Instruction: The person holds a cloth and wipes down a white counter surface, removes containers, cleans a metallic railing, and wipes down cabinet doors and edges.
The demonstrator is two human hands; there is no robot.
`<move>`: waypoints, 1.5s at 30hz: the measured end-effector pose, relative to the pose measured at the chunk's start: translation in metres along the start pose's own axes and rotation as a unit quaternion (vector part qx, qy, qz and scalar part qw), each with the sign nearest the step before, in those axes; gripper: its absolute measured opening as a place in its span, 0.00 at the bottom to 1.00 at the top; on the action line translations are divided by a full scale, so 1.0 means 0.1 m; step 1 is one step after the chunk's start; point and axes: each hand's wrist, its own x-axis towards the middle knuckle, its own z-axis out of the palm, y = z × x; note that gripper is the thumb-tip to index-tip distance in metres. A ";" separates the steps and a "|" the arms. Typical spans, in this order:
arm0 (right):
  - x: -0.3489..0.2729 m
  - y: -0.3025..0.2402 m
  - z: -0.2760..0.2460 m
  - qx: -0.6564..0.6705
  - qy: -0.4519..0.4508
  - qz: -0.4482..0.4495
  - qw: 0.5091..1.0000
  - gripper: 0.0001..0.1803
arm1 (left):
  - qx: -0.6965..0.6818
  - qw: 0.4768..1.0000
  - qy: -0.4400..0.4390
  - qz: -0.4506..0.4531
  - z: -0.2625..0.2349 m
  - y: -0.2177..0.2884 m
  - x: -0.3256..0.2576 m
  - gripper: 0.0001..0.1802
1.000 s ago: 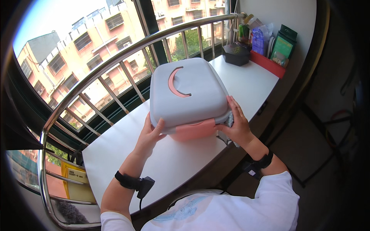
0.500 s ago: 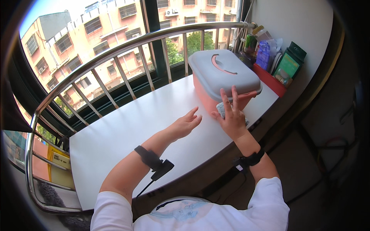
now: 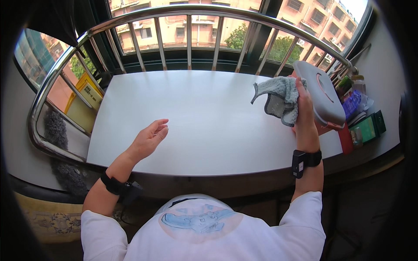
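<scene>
Grey cloth [image 3: 278, 96], bunched up, sticks out left from the right hand [image 3: 305, 103] gripping it at the frame's upper right, while the left hand [image 3: 148, 140], loose and empty, is well apart, middle left

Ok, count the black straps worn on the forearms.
2: one flat black strap with a boxy black device on the left forearm, another strap on the right forearm.

The yellow package [image 3: 90, 93] bears dark print too small to read.
</scene>
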 end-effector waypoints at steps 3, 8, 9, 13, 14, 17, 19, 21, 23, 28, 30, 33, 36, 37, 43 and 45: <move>0.30 0.29 0.40 0.081 -0.006 -0.056 0.995 0.29 | -0.004 0.992 0.123 0.016 -0.31 -0.39 -0.29 0.23; 0.83 1.03 0.85 -0.254 -0.045 -0.264 0.929 0.34 | 0.079 0.958 0.274 0.029 -0.75 -1.12 -0.74 0.21; 0.81 1.23 0.99 -0.272 -0.130 -0.194 0.934 0.36 | 0.140 0.938 0.317 0.029 -0.82 -1.24 -0.82 0.20; 1.20 2.33 0.78 -0.538 -0.269 -0.077 0.795 0.46 | 0.291 0.881 0.366 0.077 -0.94 -1.57 -0.79 0.20; 1.07 2.41 0.98 -0.532 -0.284 -0.081 0.794 0.46 | 0.294 0.876 0.376 0.066 -0.98 -1.63 -0.87 0.20; 0.80 2.60 1.35 -0.692 -0.204 0.040 0.692 0.44 | 0.402 0.828 0.384 0.074 -1.05 -1.70 -0.95 0.22; 0.85 2.70 1.48 -0.708 -0.164 0.008 0.687 0.42 | 0.453 0.808 0.373 0.046 -1.01 -1.69 -0.92 0.23; 0.92 2.80 1.67 -0.697 -0.222 -0.037 0.680 0.42 | 0.443 0.814 0.371 0.053 -1.03 -1.66 -0.89 0.24; 0.87 2.87 2.02 -0.665 -0.315 -0.107 0.669 0.41 | 0.426 0.822 0.373 0.064 -1.03 -1.63 -0.88 0.24; 0.76 3.11 3.05 -0.609 -0.425 -0.167 0.649 0.39 | 0.415 0.827 0.375 0.056 -1.07 -1.60 -0.88 0.23; 0.78 3.23 3.43 -0.595 -0.446 -0.185 0.643 0.38 | 0.401 0.838 0.366 0.061 -1.09 -1.59 -0.88 0.24; 0.72 3.35 3.99 -0.574 -0.503 -0.213 0.610 0.37 | 0.402 0.836 0.369 0.053 -1.10 -1.58 -0.91 0.24; 0.70 3.53 4.46 -0.535 -0.500 -0.256 0.631 0.38 | 0.403 0.837 0.366 0.046 -1.12 -1.55 -0.92 0.24; 0.69 3.57 4.64 -0.531 -0.508 -0.252 0.630 0.38 | 0.399 0.840 0.365 0.049 -1.13 -1.55 -0.92 0.24; 0.55 3.80 5.40 -0.526 -0.508 -0.279 0.622 0.37 | 0.391 0.842 0.366 0.059 -1.16 -1.54 -0.91 0.24; 0.47 3.80 5.43 -0.530 -0.498 -0.279 0.628 0.37 | 0.386 0.843 0.370 0.059 -1.16 -1.57 -0.90 0.24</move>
